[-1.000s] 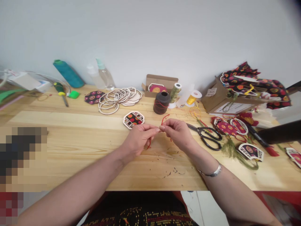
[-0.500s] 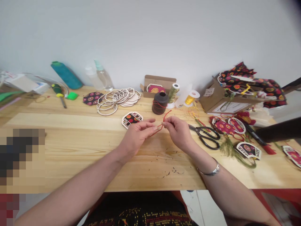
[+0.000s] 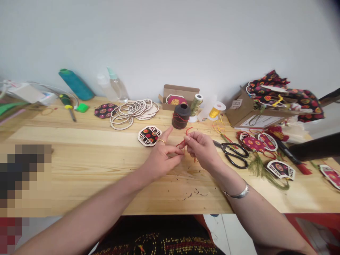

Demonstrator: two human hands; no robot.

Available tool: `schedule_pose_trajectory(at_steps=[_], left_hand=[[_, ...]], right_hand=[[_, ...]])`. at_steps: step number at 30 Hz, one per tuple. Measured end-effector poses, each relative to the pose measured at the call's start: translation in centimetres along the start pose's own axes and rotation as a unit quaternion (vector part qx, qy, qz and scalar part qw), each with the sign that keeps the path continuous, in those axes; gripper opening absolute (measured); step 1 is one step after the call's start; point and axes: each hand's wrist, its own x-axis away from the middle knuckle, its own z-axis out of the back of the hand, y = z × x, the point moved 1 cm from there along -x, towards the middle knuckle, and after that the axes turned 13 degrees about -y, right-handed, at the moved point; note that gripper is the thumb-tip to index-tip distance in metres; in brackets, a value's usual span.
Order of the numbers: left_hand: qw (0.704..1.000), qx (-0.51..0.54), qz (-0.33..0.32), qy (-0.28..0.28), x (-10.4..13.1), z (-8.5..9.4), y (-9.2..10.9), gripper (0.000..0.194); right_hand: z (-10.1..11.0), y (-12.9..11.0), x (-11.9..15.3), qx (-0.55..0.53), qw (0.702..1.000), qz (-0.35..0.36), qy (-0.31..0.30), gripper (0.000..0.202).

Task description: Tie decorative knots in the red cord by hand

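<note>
A thin red cord (image 3: 183, 149) runs between my two hands over the middle of the wooden table. My right hand (image 3: 202, 148) pinches it between thumb and fingertips, and a short end sticks up above the pinch. Part of the cord is looped at the fingertips of my left hand (image 3: 166, 156), with one finger stretched out toward the black thread cone (image 3: 181, 120). Just beyond that hand lies an ornament (image 3: 149, 135) with a pale lattice frame and dark floral fabric. Black-handled scissors (image 3: 233, 154) rest to the right of my right hand.
Pale cut-out frames (image 3: 120, 123) are piled at the back. A green spool (image 3: 196, 104) and a yellow spool (image 3: 215, 111) stand by the wall. The cardboard box (image 3: 239, 115) at right overflows with fabric. A screwdriver (image 3: 67, 106) lies far left; finished ornaments (image 3: 281, 169) lie right.
My left hand has turned, one finger now stretching away and the others lower with the cord looped at them. My right hand keeps its pinch, having shifted slightly right.
</note>
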Motion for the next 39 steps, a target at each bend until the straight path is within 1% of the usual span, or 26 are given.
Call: schedule_pose_trajectory(at_steps=[3, 7, 9, 10, 12, 13, 14, 16, 17, 19, 21, 23, 25, 30, 32, 36, 39], left_hand=[[1.0, 0.013, -0.002, -0.016, -0.1, 0.0, -0.1, 0.012], [0.998, 0.063, -0.017, -0.021, -0.1, 0.0, -0.1, 0.011], [0.995, 0.104, -0.005, -0.001, 0.0, 0.2, 0.1, 0.011], [0.991, 0.132, 0.009, 0.019, 0.0, 0.4, 0.3, 0.012], [0.976, 0.207, 0.035, 0.061, 0.0, 0.6, 0.6, 0.015], [0.965, 0.251, 0.045, 0.066, 0.0, 0.6, 0.7, 0.018], [0.954, 0.29, 0.051, 0.058, -0.1, 0.5, 0.8, 0.022], [0.936, 0.348, 0.048, 0.017, -0.2, 0.4, 0.8, 0.028], [0.932, 0.359, 0.041, -0.007, -0.2, 0.2, 0.8, 0.028], [0.935, 0.353, 0.028, -0.03, -0.3, 0.1, 0.7, 0.024], [0.942, 0.334, 0.029, -0.027, -0.3, 0.1, 0.4, 0.021], [0.944, 0.327, 0.047, -0.018, -0.2, 0.2, 0.2, 0.019], [0.936, 0.344, 0.072, -0.018, -0.3, 0.2, 0.2, 0.018], [0.905, 0.406, 0.127, -0.01, -0.4, 0.3, 0.2, 0.016], [0.903, 0.406, 0.136, -0.012, -0.4, 0.3, 0.2, 0.016], [0.91, 0.389, 0.144, -0.019, -0.4, 0.4, 0.0, 0.018], [0.909, 0.389, 0.148, -0.026, -0.4, 0.3, -0.1, 0.019]], right_hand=[[-0.3, -0.2, 0.2, -0.032, 0.999, -0.009, -0.017, 0.024], [-0.4, -0.4, 0.3, -0.014, 1.0, -0.007, -0.021, 0.024], [-0.4, -0.5, 0.3, 0.006, 1.0, -0.004, -0.016, 0.024], [-0.4, -0.5, 0.3, 0.017, 1.0, -0.005, -0.014, 0.023], [-0.4, -0.5, 0.3, 0.037, 0.999, -0.006, -0.011, 0.023], [-0.5, -0.5, 0.3, 0.045, 0.999, -0.007, -0.01, 0.023], [-0.5, -0.5, 0.3, 0.053, 0.999, -0.006, -0.01, 0.023], [-0.6, -0.4, 0.3, 0.065, 0.998, -0.003, -0.01, 0.021], [-0.6, -0.4, 0.3, 0.069, 0.998, -0.001, -0.012, 0.02], [-0.6, -0.3, 0.2, 0.077, 0.997, 0.002, -0.011, 0.018], [-0.5, -0.2, 0.2, 0.087, 0.996, 0.004, -0.008, 0.018], [-0.4, -0.1, 0.2, 0.101, 0.995, 0.008, -0.006, 0.02], [-0.4, -0.1, 0.1, 0.117, 0.993, 0.013, -0.008, 0.02], [-0.3, 0.0, 0.1, 0.15, 0.989, 0.01, -0.01, 0.02], [-0.2, 0.1, 0.1, 0.151, 0.988, 0.012, -0.009, 0.019], [-0.1, 0.0, 0.1, 0.164, 0.986, 0.017, -0.013, 0.018], [-0.1, -0.3, 0.2, 0.155, 0.988, 0.009, -0.023, 0.018]])
